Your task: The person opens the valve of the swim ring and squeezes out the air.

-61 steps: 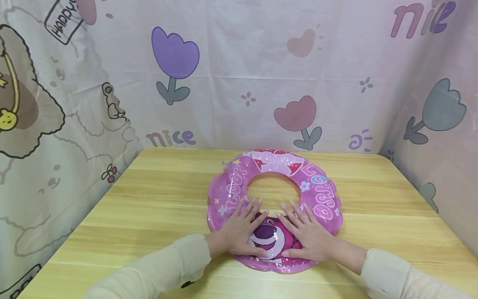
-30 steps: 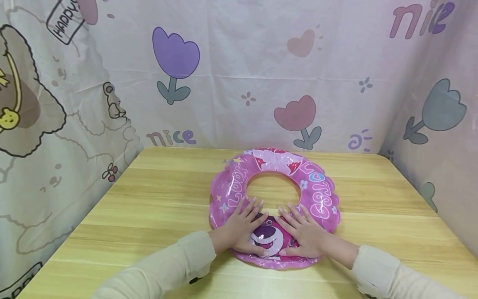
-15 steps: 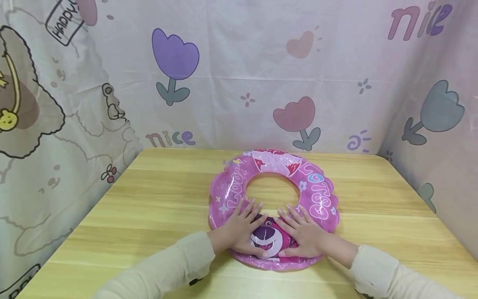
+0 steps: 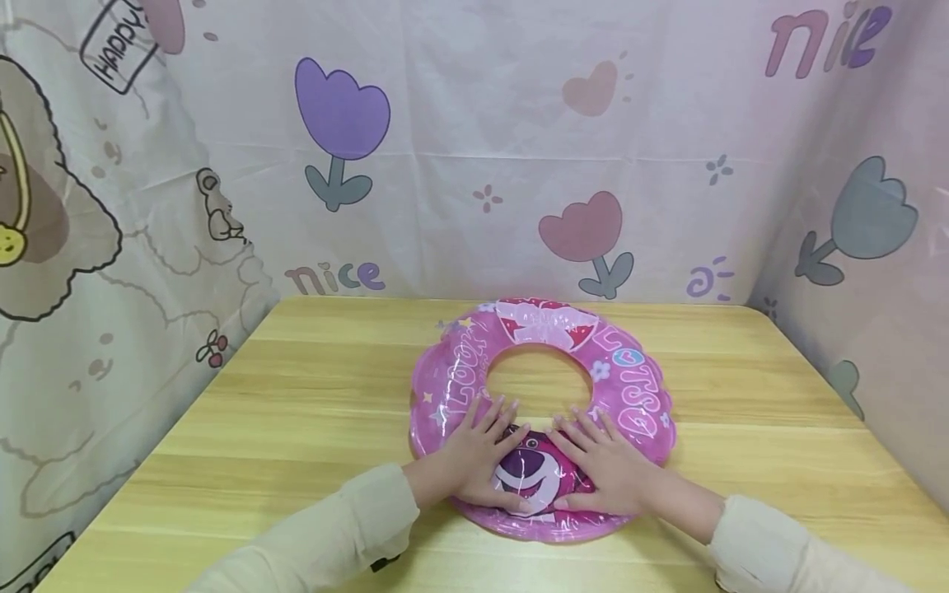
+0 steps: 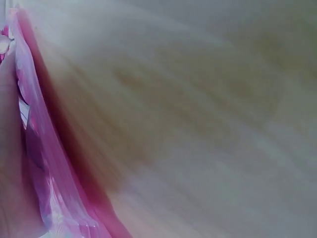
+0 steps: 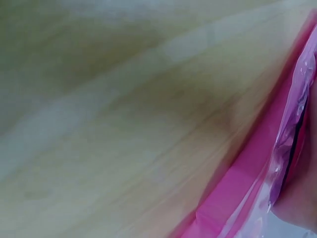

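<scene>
A pink inflatable swim ring [image 4: 437,379] lies flat on the wooden table, printed with a purple-nosed bear face [image 4: 528,469], lettering and a bow. On its near side, left of the face, my left hand [image 4: 474,461] presses down with fingers spread toward the hole. My right hand [image 4: 610,471] mirrors it on the right of the face, palm down, fingers straight. The two thumbs point at each other across the lower face. In the left wrist view the ring's glossy edge [image 5: 52,144] runs beside that hand; the right wrist view shows the opposite edge [image 6: 247,173], creased near the palm.
The light wooden table [image 4: 296,395] extends on both sides of the ring. Printed cloth [image 4: 460,99] with tulips and the word nice hangs behind it, and cloth walls stand at left and right.
Both hands stay spread on the near side of the ring. The ring looks slightly wider and fuller than half a second ago, and the right wrist has shifted slightly outward.
</scene>
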A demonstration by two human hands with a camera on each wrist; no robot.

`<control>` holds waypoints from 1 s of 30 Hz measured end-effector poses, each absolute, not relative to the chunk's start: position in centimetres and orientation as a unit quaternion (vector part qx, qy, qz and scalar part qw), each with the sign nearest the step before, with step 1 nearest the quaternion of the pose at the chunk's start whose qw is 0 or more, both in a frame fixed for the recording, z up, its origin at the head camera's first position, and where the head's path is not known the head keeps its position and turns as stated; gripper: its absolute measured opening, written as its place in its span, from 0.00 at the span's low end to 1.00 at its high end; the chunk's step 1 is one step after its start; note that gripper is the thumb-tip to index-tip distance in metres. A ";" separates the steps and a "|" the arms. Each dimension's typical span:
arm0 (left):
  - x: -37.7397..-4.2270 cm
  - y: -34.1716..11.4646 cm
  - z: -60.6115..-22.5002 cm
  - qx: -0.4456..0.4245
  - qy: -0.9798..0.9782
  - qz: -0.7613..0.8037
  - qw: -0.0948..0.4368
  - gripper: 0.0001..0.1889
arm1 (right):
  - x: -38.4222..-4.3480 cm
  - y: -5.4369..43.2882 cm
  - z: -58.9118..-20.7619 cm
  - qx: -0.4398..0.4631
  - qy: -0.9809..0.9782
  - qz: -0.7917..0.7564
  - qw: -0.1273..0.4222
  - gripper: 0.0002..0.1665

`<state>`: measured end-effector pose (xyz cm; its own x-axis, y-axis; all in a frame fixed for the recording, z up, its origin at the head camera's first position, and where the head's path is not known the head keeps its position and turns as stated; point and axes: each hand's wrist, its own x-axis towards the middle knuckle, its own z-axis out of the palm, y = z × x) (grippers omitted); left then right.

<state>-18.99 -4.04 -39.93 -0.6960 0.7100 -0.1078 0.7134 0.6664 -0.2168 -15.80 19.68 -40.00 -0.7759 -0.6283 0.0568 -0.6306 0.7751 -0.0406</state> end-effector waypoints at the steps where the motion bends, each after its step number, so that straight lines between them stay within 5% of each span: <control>1: -19.0 -4.1 -39.8 0.392 0.911 -0.124 0.003 0.53 | -15.8 19.7 -40.0 0.335 -0.941 0.033 0.027 0.52; 13: -20.0 -6.0 -38.7 0.470 0.869 -0.149 -0.042 0.54 | -16.0 20.5 -37.3 0.342 -0.935 0.051 0.079 0.51; 30: -22.2 -11.0 -37.1 0.553 0.819 -0.125 -0.092 0.50 | -16.3 22.1 -37.3 0.326 -0.943 0.046 0.057 0.50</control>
<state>-22.19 -10.98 -37.12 -0.3719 0.9282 0.0132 0.8823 0.3579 -0.3058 -16.31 22.13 -37.33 -0.7816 -0.6086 0.1365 -0.6190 0.7838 -0.0498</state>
